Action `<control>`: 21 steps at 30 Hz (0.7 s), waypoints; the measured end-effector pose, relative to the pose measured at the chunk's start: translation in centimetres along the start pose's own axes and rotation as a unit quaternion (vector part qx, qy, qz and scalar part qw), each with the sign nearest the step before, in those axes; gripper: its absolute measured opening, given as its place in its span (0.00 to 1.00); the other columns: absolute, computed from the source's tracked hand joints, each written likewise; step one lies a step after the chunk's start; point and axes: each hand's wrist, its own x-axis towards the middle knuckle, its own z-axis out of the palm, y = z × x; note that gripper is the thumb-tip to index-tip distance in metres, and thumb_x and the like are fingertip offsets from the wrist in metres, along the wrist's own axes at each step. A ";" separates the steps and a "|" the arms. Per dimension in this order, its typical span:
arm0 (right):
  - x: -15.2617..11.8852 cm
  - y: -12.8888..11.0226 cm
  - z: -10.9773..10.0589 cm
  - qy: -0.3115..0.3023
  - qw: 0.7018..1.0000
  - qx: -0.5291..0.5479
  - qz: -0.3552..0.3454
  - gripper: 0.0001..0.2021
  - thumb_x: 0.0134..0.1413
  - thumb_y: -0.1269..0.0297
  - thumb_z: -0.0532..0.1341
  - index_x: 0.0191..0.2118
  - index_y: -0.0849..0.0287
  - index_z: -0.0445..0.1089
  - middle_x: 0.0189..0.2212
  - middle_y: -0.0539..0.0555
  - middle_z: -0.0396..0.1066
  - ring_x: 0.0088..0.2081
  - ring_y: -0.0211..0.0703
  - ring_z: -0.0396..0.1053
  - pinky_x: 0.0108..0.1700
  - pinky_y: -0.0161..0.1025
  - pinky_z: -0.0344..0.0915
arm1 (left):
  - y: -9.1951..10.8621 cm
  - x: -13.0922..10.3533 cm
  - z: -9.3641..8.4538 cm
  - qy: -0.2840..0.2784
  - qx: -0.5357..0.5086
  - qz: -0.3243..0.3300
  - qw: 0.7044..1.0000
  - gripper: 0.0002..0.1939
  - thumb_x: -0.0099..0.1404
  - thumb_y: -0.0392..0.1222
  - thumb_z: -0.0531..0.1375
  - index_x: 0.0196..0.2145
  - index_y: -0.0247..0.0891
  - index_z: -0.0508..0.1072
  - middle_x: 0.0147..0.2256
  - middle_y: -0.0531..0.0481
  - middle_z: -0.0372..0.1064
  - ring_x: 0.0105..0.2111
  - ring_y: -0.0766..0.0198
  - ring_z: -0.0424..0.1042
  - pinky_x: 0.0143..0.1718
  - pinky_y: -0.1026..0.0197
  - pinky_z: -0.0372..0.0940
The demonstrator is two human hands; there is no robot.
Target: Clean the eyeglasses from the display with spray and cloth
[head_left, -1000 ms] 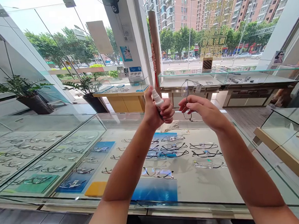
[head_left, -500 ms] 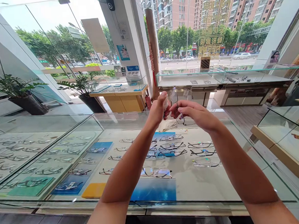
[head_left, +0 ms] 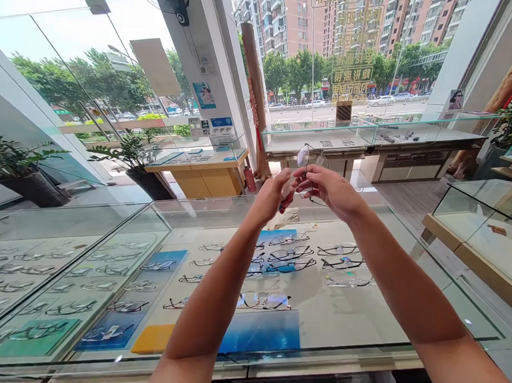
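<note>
Both hands are raised above the far part of the glass display case. My right hand [head_left: 332, 191] grips a pair of thin-framed eyeglasses [head_left: 303, 156], turned on edge with the lenses upward and a temple hanging below the fingers. Just left of it, my left hand [head_left: 272, 199] is closed around a small whitish bottle [head_left: 288, 185], mostly covered by the fingers. Beneath the arms, several glasses [head_left: 291, 253] lie in rows inside the case, and a beige cloth [head_left: 286, 218] lies beyond them.
The glass display case [head_left: 355, 330] spans the foreground, with blue panels [head_left: 268, 331] and a yellow block [head_left: 152, 339] inside. Another glass case [head_left: 447, 234] stands at right. Farther back are a wooden-fronted counter [head_left: 210, 181], potted plants [head_left: 135, 158] and a wooden post [head_left: 257, 99].
The view has shifted slightly, so the case appears lower and farther left. The eyeglasses have tilted a little between the fingers, while both hands keep their grip.
</note>
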 end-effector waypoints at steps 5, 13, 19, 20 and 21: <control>0.2 0.2 0.2 0.018 1.000 0.007 0.002 0.14 0.64 0.53 0.62 0.48 0.54 0.78 0.45 0.56 0.81 0.45 0.45 0.77 0.48 0.43 0.72 | -0.4 0.2 0.2 -0.007 0.005 0.011 1.000 0.35 0.73 0.73 0.56 0.23 0.41 0.66 0.19 0.51 0.59 0.18 0.68 0.58 0.20 0.61 0.54; 0.2 0.2 -0.2 0.041 0.999 0.032 0.006 0.14 0.65 0.53 0.62 0.48 0.54 0.78 0.46 0.56 0.81 0.43 0.42 0.75 0.45 0.41 0.70 | 0.8 0.4 -0.9 -0.053 -0.148 -0.106 0.982 0.43 0.68 0.87 0.44 0.23 0.44 0.63 0.15 0.55 0.51 0.16 0.67 0.55 0.24 0.57 0.68; 0.4 0.3 -0.4 0.052 0.998 0.027 0.003 0.15 0.63 0.52 0.62 0.48 0.55 0.78 0.46 0.57 0.81 0.42 0.43 0.75 0.43 0.41 0.70 | -0.8 1.5 -2.0 0.008 -0.180 -0.080 0.980 0.42 0.67 0.87 0.50 0.27 0.43 0.67 0.18 0.54 0.53 0.16 0.69 0.56 0.16 0.62 0.57; 0.4 0.3 -0.4 0.052 0.998 0.026 0.003 0.15 0.63 0.52 0.62 0.48 0.55 0.78 0.46 0.57 0.81 0.42 0.43 0.75 0.43 0.41 0.70 | -1.2 1.7 -2.2 0.033 -0.165 -0.076 0.983 0.42 0.66 0.87 0.51 0.26 0.43 0.66 0.18 0.54 0.52 0.17 0.69 0.57 0.16 0.63 0.55; 0.4 0.3 -0.4 0.052 0.998 0.024 0.003 0.15 0.63 0.52 0.61 0.48 0.54 0.78 0.46 0.57 0.81 0.42 0.43 0.75 0.43 0.41 0.70 | -1.6 2.0 -2.5 0.054 -0.131 -0.077 0.987 0.42 0.66 0.88 0.50 0.26 0.43 0.64 0.18 0.54 0.51 0.17 0.69 0.58 0.16 0.63 0.55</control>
